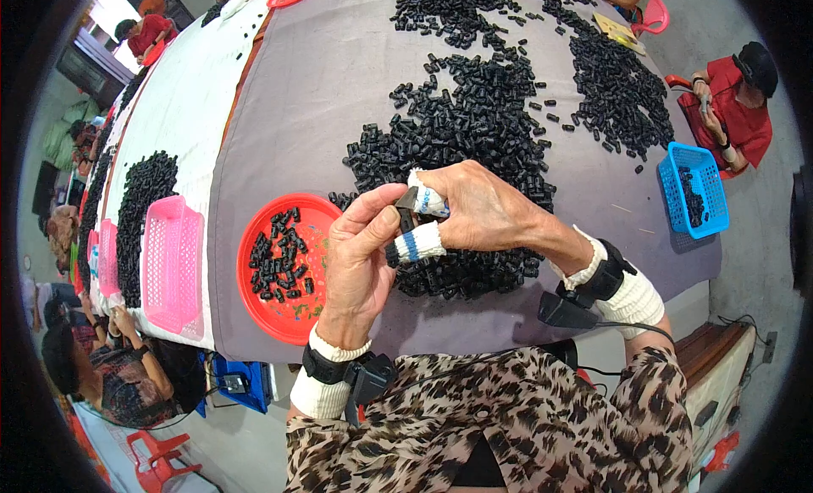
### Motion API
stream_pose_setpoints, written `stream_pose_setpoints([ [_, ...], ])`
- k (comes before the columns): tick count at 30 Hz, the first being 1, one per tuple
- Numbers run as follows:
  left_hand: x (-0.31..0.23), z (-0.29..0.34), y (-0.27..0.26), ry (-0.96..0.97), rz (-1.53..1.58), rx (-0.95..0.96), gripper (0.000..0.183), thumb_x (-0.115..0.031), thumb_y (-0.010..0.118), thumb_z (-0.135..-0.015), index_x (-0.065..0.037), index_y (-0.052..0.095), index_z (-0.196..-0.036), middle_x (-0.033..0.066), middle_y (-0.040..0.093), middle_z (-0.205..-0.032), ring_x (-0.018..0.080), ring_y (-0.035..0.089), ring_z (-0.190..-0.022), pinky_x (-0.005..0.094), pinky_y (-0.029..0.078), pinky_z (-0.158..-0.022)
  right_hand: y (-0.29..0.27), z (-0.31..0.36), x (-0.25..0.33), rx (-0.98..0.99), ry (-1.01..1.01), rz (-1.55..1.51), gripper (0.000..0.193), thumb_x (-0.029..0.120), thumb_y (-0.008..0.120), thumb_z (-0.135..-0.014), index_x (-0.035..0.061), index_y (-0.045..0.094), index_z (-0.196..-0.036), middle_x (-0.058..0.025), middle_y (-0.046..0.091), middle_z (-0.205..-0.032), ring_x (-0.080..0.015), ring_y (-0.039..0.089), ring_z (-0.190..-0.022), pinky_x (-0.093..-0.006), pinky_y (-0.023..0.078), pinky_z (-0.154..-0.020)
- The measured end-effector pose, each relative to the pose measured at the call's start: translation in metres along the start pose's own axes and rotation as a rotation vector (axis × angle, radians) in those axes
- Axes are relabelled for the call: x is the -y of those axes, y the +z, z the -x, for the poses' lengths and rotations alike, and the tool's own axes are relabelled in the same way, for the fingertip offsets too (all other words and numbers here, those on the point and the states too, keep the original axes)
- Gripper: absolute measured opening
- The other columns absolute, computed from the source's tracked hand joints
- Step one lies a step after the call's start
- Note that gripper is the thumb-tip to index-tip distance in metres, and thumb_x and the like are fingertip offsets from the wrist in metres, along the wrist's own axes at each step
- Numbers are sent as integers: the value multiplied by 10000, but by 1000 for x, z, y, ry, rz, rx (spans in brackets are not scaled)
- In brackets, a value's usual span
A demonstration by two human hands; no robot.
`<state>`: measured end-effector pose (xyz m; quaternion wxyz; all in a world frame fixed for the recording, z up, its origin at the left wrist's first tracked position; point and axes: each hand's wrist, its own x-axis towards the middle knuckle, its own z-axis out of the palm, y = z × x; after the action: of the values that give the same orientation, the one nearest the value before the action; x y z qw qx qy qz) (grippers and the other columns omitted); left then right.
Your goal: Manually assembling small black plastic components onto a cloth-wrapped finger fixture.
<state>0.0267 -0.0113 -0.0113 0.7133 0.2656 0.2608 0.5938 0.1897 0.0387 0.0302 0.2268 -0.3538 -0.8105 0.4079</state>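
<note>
**Small black parts, handled one at a time over a heaped table**

Table [339, 78] first: a long grey-covered surface that carries a broad heap of small black plastic parts [483, 112], running from just under the hands far up toward the top edge. Beside the grey cover lies a white cloth with another dark heap. A pink basket [174, 264] stands at the near left edge, apparently empty, and a blue basket [694, 188] with a few black pieces sits at the right edge. A red plate [288, 268] just left of the hands holds a modest scatter of the same black parts.

Both hands meet above the near rim of the heap. The left hand [360, 256] is closed in a pinch, thumb and cloth-wrapped fingertip pressed on a single black part [406, 209]. The right hand [483, 209], one fingertip also wrapped, curls onto that same piece from the other side.

Judging by the plate's small share against the mass on the table, only a little seems done and most of the parts are left.
</note>
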Motion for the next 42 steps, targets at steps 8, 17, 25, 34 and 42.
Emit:
stream_pose_setpoints([
  [8,3,-1,-2,-10,33,14,241,-34,567,-837,29,564,-1070,108,628,-976,157,619,-858,285,515,-765,1,1,-2,14,1,-29,321,263,661,-656,-29,540,-711,-179,582,-641,-315,580,-586,-381,434,-557],
  [17,4,-1,-1,0,65,15,240,-34,568,-836,24,563,-1069,107,627,-977,164,618,-869,294,513,-776,2,1,-4,13,-30,-24,280,222,643,-668,-32,534,-710,-179,578,-630,-321,578,-577,-386,431,-547],
  [25,3,-3,1,-24,109,28,260,-49,572,-839,18,549,-1090,104,623,-973,169,609,-881,288,506,-773,3,4,0,-83,-55,-17,317,243,680,-674,-30,519,-701,-172,574,-616,-308,577,-547,-375,434,-520],
  [34,2,-8,4,-42,5,6,202,-8,569,-805,0,558,-1006,94,629,-912,151,617,-797,271,514,-725,6,3,-3,-170,-73,-19,351,251,709,-637,-27,506,-699,-166,552,-584,-292,563,-518,-363,426,-495],
  [42,9,-7,0,-68,151,-44,215,-66,564,-852,5,550,-1055,99,628,-915,160,620,-814,283,518,-741,2,4,-4,-126,-31,-57,354,279,693,-646,-37,538,-683,-189,564,-599,-295,572,-522,-367,439,-512],
])
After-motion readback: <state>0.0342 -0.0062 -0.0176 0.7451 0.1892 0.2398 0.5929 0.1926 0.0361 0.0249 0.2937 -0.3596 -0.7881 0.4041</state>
